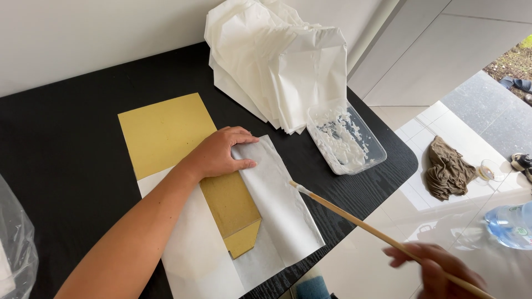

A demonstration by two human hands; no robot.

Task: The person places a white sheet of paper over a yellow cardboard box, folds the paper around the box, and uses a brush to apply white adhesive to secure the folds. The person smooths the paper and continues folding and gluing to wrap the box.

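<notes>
Held in the right hand [438, 271], blurred at the lower right edge, fingers closed around its rear end: a thin wooden stick [382, 235] with white paste on its tip. Long axis running diagonally, tip aimed up and to the left, just at the right edge of a folded white paper sheet [277, 205]. Pressed flat on that sheet's upper fold, fingers spread and together on the paper: the left hand [221, 152]. Lying under the white paper, a yellow-brown card template [166, 133], long side slanting from upper left to lower right, a corner of it poking out through the fold gap.

Just right of the sheet, a clear rectangular plastic tub [346, 138] smeared with white paste, long side slanting the same way. Behind the tub, a fanned stack of folded white paper bags [277, 61], leaning against the pale wall. At the far left edge, a bit of clear plastic wrapping [16, 243].

Underneath everything, a black wood-grain table [66, 149]. Beyond its right edge, glossy white floor tiles with a crumpled brown cloth [449, 169] and a clear water bottle [512, 224].
</notes>
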